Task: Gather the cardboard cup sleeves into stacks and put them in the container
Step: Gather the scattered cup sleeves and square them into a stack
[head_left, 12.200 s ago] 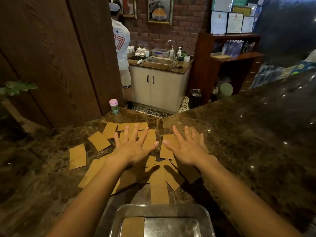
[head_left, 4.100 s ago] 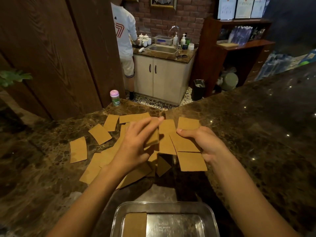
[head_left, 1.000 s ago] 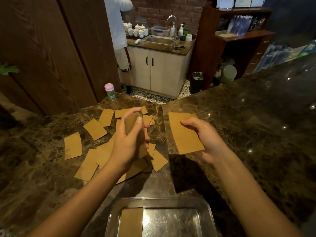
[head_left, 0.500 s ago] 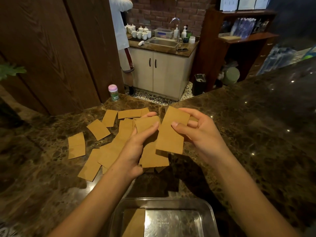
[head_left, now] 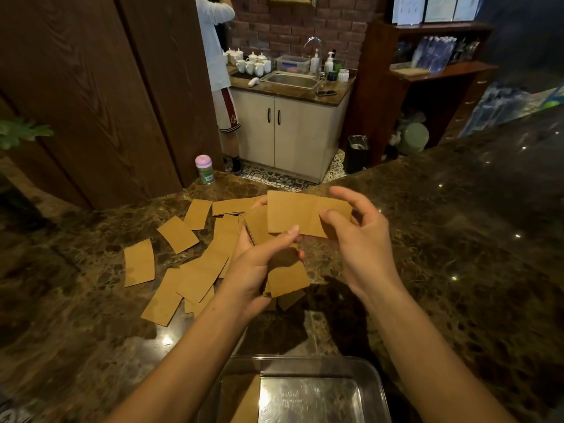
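- Brown cardboard cup sleeves (head_left: 186,271), flattened, lie scattered over a dark marbled countertop (head_left: 457,254) in the centre left of the frame.
- A small bundle of sleeves (head_left: 290,213) is held up above the counter, just above the middle of the frame, between both hands.
- The left hand (head_left: 256,270) is closed on the bundle from below, thumb on the front face, with more sleeves fanning down beneath the palm.
- The right hand (head_left: 360,239) pinches the bundle's right end between thumb and fingers.
- A clear container (head_left: 370,370) sits at the bottom centre of the frame, nearest the wearer, with one sleeve (head_left: 244,401) already lying in its left side.
- Handling, as a judgement: the sleeves look very light, thin and fairly stiff, though they would crease if squeezed. They likely slide over each other, so a stack is best gripped across its short edges, with thumb and fingers on opposite faces.
- Compared with half a second ago, the two hands have come together: the sleeve the right hand carried now overlaps those in the left hand.
- Compared with the earliest view, fewer loose sleeves lie on the right of the pile, and the hands no longer rest flat on it.
- Another person (head_left: 218,71) stands near a sink (head_left: 290,80) at the upper centre of the frame.
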Available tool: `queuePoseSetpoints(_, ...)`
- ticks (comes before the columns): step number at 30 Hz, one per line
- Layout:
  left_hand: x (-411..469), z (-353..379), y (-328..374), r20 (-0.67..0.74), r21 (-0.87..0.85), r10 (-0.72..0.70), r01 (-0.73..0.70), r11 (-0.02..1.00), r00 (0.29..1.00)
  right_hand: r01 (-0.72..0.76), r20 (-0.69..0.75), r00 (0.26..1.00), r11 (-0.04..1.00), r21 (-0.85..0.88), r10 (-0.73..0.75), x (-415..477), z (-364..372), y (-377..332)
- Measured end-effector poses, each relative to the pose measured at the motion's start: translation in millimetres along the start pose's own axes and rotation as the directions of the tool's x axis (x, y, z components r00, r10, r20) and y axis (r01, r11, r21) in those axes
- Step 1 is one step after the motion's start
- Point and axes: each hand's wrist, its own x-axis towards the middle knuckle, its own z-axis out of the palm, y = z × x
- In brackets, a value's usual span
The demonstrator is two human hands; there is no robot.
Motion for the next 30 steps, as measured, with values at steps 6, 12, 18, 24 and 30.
queuePoseSetpoints(6,13.5,3.2,8.0,-0.108,-0.038,0.004,-0.008,0.999,0.994,0.091,0.115,0.992,0.928,-0.36,-0.053,-14.1,1.5,4.1)
queuePoseSetpoints(12,15.3,0.2,16.4,-0.004,-0.079,-0.009,0.009,0.997,1.0,0.408,0.298,0.913,0.655,-0.636,-0.28,-23.9,-1.0,5.3)
queuePoseSetpoints(18,12.1,4.8,22.0,-0.019,0.032,-0.218,0.219,0.975,0.976,0.656,0.713,0.694,0.502,-0.564,-0.106,-14.7,-7.8,-0.6)
queuePoseSetpoints(24,2.2,7.1,19.6,0.157,-0.045,-0.214,0.223,0.974,0.964,0.645,0.734,0.672,0.568,-0.511,-0.102,-9.6,-2.8,-7.9)
queuePoseSetpoints(30,-1.0,0.3,24.0,0.184,-0.013,-0.166,0.171,0.985,0.969,0.552,0.75,0.661,0.7,-0.454,-0.034,-8.8,-5.7,-9.7)
